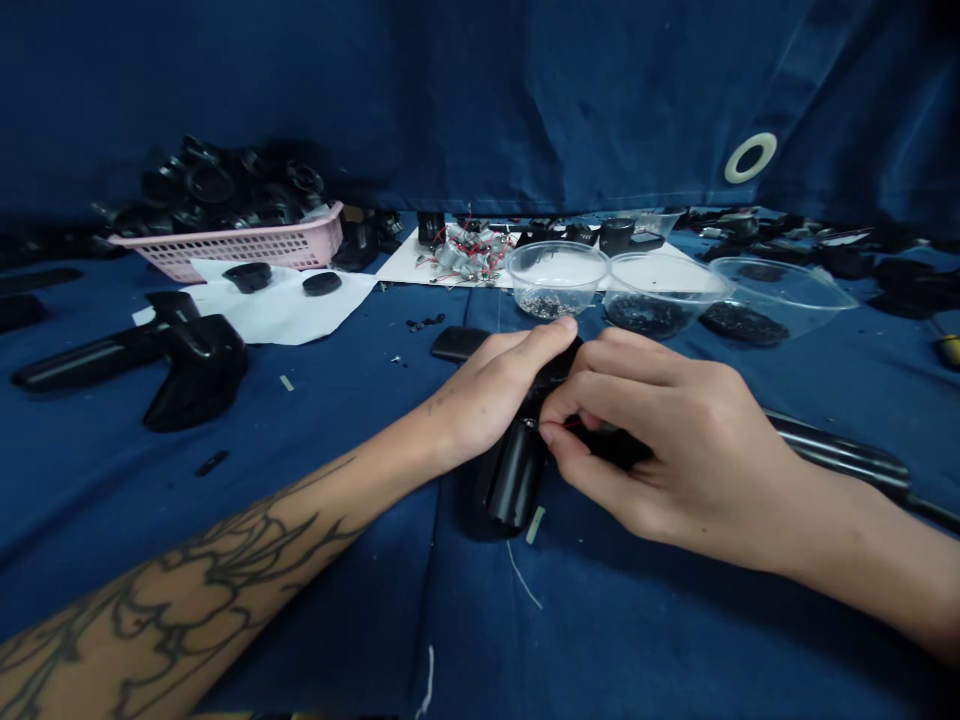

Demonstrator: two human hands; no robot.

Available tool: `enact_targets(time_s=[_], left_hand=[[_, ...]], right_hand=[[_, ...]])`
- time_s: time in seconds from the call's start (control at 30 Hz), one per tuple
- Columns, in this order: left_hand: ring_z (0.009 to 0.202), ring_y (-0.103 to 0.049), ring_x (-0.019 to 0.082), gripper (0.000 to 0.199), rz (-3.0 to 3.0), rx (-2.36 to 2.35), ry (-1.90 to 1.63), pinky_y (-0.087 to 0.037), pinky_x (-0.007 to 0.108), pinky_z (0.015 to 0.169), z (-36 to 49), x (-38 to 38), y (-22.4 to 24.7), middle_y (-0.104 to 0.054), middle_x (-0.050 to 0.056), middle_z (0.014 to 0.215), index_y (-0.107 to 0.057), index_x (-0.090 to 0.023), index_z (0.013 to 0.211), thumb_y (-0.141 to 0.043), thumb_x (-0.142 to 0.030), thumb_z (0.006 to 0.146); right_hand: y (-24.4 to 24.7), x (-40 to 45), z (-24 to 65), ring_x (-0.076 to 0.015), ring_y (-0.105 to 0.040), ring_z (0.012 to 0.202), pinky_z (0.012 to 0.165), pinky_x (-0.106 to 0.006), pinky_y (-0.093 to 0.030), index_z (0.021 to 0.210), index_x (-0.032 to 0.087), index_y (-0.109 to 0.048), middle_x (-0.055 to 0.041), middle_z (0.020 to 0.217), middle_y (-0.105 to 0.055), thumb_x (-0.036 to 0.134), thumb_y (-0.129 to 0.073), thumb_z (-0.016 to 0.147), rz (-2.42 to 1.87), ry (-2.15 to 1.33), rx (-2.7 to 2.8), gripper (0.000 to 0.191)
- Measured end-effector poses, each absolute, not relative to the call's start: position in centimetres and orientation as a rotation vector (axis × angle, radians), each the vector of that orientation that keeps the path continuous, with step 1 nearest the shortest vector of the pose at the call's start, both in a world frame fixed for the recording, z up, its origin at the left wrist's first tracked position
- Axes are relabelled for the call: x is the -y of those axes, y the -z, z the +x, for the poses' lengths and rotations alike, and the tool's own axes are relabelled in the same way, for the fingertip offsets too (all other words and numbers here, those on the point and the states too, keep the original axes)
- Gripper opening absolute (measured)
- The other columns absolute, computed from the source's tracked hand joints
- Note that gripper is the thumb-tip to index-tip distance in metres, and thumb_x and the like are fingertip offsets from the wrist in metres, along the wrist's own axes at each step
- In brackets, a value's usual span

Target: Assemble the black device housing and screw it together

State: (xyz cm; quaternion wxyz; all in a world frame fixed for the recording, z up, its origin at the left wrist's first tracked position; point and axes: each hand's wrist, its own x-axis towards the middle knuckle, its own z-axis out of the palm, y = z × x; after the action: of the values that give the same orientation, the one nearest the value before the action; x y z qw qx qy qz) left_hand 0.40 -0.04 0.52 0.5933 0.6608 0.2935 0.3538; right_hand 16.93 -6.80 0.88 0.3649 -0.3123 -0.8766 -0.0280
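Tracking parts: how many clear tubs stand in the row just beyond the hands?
3: left tub, middle tub, right tub. A possible fourth tub sits behind, partly hidden.

Two hands show: one left hand [491, 395] and one right hand [675, 430], with one black device [514, 480] and one thin red wire [571, 423]. There is one pink basket [232, 252], its black parts [210, 185] too many to count. The front row has three clear tubs [559, 283]. One paper sheet [300, 310] bears two round caps [322, 284]. One pile of motors [469, 255] is too tangled to count. Two pale strips [535, 525], two white threads [430, 670] and one white ring [771, 150] also show.
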Motion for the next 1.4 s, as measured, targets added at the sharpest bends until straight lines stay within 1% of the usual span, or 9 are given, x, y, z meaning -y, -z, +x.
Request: enact_targets(time_s=[0.13,0.4,0.63,0.77,1.0,1.1,1.17,1.3,1.4], left_hand=[[0.069,-0.046,0.015,0.04,1.551,-0.683,-0.818,-0.04,0.029,0.072,0.39,0.03,-0.4,-0.053,-0.003,0.067,-0.057,-0.021,0.068,-0.053,-0.043,0.102],[0.074,-0.053,0.015,0.04,1.537,-0.678,-0.825,-0.043,0.028,0.079,0.53,-0.02,-0.22,-0.06,-0.003,0.068,-0.06,-0.02,0.068,-0.054,-0.042,0.101],[0.079,-0.061,0.017,0.041,1.51,-0.697,-0.85,-0.045,0.028,0.08,0.57,0.25,-0.22,-0.063,-0.002,0.067,-0.062,-0.021,0.068,-0.054,-0.044,0.1],[0.079,-0.058,0.017,0.039,1.481,-0.717,-0.847,-0.044,0.029,0.081,0.52,0.18,-0.14,-0.063,-0.002,0.069,-0.063,-0.021,0.07,-0.055,-0.045,0.099],[0.087,-0.052,0.017,0.037,1.514,-0.737,-0.823,-0.041,0.029,0.089,0.29,-0.28,-0.19,-0.059,-0.003,0.079,-0.061,-0.02,0.075,-0.062,-0.05,0.096],[0.09,-0.052,0.017,0.036,1.52,-0.736,-0.811,-0.043,0.029,0.089,0.28,-0.25,-0.28,-0.059,-0.002,0.084,-0.062,-0.02,0.078,-0.059,-0.05,0.097],[0.089,-0.053,0.018,0.036,1.531,-0.738,-0.798,-0.044,0.029,0.086,0.3,-0.16,-0.35,-0.059,-0.001,0.084,-0.062,-0.021,0.079,-0.056,-0.05,0.099],[0.088,-0.054,0.018,0.036,1.543,-0.742,-0.809,-0.045,0.029,0.085,0.35,0.01,-0.46,-0.059,-0.001,0.086,-0.061,-0.021,0.079,-0.053,-0.05,0.099],[0.089,-0.054,0.018,0.038,1.552,-0.752,-0.817,-0.044,0.029,0.085,0.4,0.09,-0.45,-0.059,-0.001,0.085,-0.059,-0.021,0.078,-0.052,-0.052,0.099]], right_hand=[[-0.73,6.72,16.87,-0.0137,-0.05,0.079,0.073,-0.029,-0.046,0.083,0.012,-0.065,-0.0032,0.083,-0.059,0.007,-0.062,0.094,-0.804,0.102,2.24,0.012],[-0.66,6.54,16.88,-0.0147,-0.052,0.078,0.069,-0.029,-0.046,0.087,0.014,-0.064,-0.003,0.086,-0.062,0.008,-0.062,0.094,-0.834,0.09,2.213,0.01],[-0.75,6.45,16.98,-0.0137,-0.05,0.078,0.072,-0.028,-0.045,0.088,0.012,-0.065,-0.0034,0.087,-0.061,0.006,-0.061,0.092,-0.857,0.038,2.228,0.009],[-0.8,6.51,16.94,-0.0141,-0.05,0.078,0.075,-0.029,-0.045,0.088,0.01,-0.067,-0.0044,0.086,-0.06,0.006,-0.061,0.095,-0.836,0.127,2.247,0.01],[-0.95,6.55,16.77,-0.0172,-0.046,0.075,0.075,-0.036,-0.043,0.086,0.005,-0.071,-0.0074,0.082,-0.058,0.008,-0.057,0.098,-0.779,0.274,2.312,0.019],[-1.09,6.57,16.75,-0.0184,-0.046,0.075,0.074,-0.037,-0.043,0.087,0.004,-0.073,-0.0086,0.081,-0.057,0.008,-0.058,0.098,-0.764,0.289,2.322,0.019],[-1.16,6.56,16.71,-0.0191,-0.046,0.075,0.073,-0.038,-0.045,0.087,0.004,-0.073,-0.0093,0.08,-0.058,0.007,-0.059,0.098,-0.753,0.326,2.33,0.019],[-1.2,6.53,16.61,-0.0212,-0.05,0.075,0.074,-0.042,-0.047,0.081,0.007,-0.072,-0.0112,0.08,-0.06,0.006,-0.059,0.097,-0.708,0.421,2.36,0.021],[-1.06,6.69,16.52,-0.0214,-0.048,0.075,0.072,-0.043,-0.048,0.077,0.007,-0.071,-0.0119,0.08,-0.057,0.004,-0.058,0.096,-0.713,0.46,2.379,0.023]])
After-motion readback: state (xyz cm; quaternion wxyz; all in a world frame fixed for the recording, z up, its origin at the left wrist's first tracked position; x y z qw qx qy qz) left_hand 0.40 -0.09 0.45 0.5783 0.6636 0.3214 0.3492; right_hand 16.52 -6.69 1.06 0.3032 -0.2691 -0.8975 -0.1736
